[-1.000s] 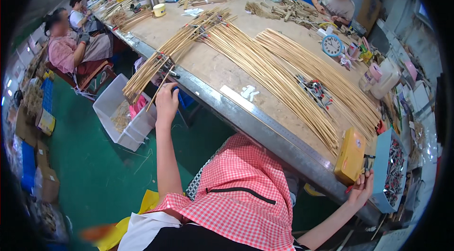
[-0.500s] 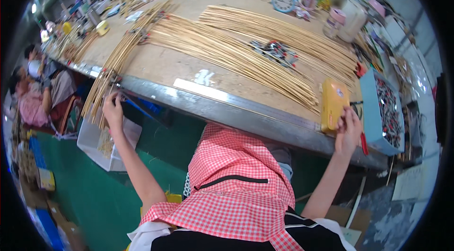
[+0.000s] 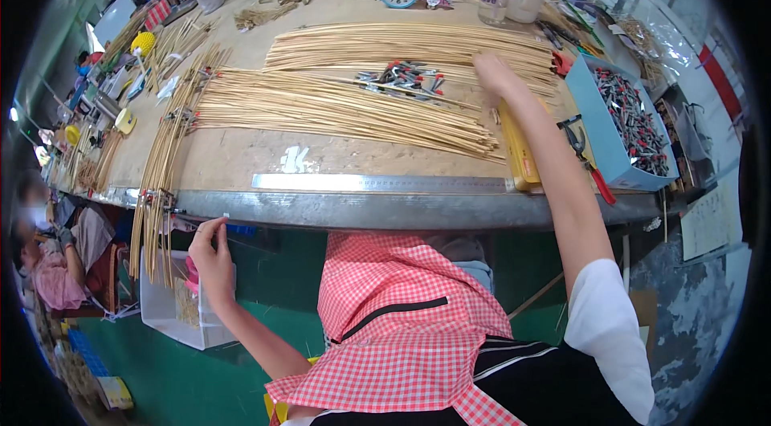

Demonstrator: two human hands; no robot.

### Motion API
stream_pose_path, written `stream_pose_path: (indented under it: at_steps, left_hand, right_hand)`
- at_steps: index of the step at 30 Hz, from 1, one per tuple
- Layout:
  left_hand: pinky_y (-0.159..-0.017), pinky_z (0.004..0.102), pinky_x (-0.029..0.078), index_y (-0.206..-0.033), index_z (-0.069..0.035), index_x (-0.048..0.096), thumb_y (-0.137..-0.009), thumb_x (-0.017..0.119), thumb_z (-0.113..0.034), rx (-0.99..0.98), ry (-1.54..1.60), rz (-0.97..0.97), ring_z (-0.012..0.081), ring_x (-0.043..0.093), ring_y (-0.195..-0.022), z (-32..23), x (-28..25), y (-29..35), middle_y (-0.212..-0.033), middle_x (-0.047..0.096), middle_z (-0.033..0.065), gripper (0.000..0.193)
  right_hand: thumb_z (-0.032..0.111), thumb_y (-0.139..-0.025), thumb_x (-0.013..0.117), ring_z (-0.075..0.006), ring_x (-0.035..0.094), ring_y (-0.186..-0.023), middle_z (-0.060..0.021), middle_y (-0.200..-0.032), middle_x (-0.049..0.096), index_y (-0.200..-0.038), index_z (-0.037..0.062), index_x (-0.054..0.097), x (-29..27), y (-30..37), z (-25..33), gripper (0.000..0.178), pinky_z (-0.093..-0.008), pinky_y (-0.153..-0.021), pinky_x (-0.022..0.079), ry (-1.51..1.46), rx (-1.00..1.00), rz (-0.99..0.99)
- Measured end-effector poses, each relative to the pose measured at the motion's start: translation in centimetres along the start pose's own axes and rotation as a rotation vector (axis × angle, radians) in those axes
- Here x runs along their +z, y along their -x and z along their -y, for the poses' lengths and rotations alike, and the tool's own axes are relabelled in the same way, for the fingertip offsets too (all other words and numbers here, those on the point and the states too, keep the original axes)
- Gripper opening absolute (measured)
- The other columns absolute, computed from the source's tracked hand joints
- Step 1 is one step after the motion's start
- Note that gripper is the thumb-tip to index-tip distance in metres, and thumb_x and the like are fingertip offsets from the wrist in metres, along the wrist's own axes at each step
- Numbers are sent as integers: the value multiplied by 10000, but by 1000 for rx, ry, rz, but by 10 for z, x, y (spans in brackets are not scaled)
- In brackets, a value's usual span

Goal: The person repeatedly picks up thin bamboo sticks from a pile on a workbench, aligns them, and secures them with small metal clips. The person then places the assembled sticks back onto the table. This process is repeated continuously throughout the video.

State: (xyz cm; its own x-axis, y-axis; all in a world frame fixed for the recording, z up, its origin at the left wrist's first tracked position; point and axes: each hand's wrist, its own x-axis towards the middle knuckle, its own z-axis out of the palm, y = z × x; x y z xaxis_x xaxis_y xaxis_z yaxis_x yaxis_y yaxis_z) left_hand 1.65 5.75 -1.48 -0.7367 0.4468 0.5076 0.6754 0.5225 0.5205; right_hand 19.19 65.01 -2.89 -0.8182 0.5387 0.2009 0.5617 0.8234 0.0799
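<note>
- Your two hands are in view; your left hand (image 3: 210, 263) is narrow, thumb and forefinger near each other, and you cannot tell here whether anything small sits between them.
- Your right hand (image 3: 494, 79) is bent downward with its fingers partly hidden, so you cannot tell whether it grips or only touches.
- You have three groups of thin sticks, each too many to count.
- The far bundle (image 3: 377, 44) lies at your right hand, mostly to its left; its long axis runs left to right, dipping slightly toward you at the right.
- The near bundle (image 3: 345, 109) lies left of your right hand and closer to you, its axis slanting so that the right ends point toward you.
- The clipped bundle (image 3: 166, 149) stands just left of your left hand, its axis running away from you, near ends jutting past the table edge.
- One pile of clips (image 3: 401, 77) lies left of your right hand, between the two loose bundles.
- One yellow box (image 3: 518, 149) sits just nearer to you than your right hand, one pair of pliers (image 3: 601, 185) and one blue box (image 3: 593, 117) of clips to its right.
- One ruler (image 3: 377, 183) lies beyond and right of your left hand, pointing left to right.
- One white bin (image 3: 217, 330) is below your left hand.
</note>
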Motion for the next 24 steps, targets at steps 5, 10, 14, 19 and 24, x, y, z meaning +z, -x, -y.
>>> stream_pose_path:
  at_steps: [5, 10, 14, 19, 24]
  left_hand:
    - [-704, 350, 470, -912, 45, 629, -861, 579, 1, 37, 49, 37, 303, 619, -768, -20, 5, 3, -850, 638, 167, 84]
    - [-680, 351, 460, -906, 46, 628, -851, 581, 14, 64, 58, 65, 305, 607, -743, -35, 13, 1, -826, 627, 166, 79]
    - [-686, 333, 458, -895, 50, 629, -849, 587, 10, 57, 90, 63, 284, 614, -745, -41, 16, 2, -816, 632, 162, 74]
    - [-680, 355, 462, -907, 42, 634, -851, 583, 4, 79, 80, 77, 315, 612, -756, -38, 20, 3, -829, 632, 164, 85]
    - [-683, 369, 464, -906, 35, 637, -854, 581, -6, 73, 85, 90, 329, 617, -771, -41, 19, 4, -836, 636, 168, 87]
  right_hand:
    - [-26, -747, 545, -383, 614, -949, -240, -964, 633, -917, -27, 645, 5, -10, -6, 197, -444, -810, 519, 126, -104, -197]
    - [39, -807, 503, -374, 606, -966, -207, -991, 627, -934, -5, 634, 0, -14, -11, 188, -462, -783, 511, 123, -19, -13]
    - [72, -801, 536, -365, 616, -938, -197, -957, 637, -899, -2, 643, -5, -10, -11, 163, -464, -759, 508, 23, -57, -164]
    - [180, -819, 617, -353, 631, -898, -174, -932, 648, -864, 48, 678, -32, -15, -18, 153, -460, -753, 507, -81, 0, -272]
    - [214, -803, 662, -333, 645, -826, -158, -862, 669, -846, 60, 703, -63, -18, -22, 165, -439, -730, 511, -119, 20, -356]
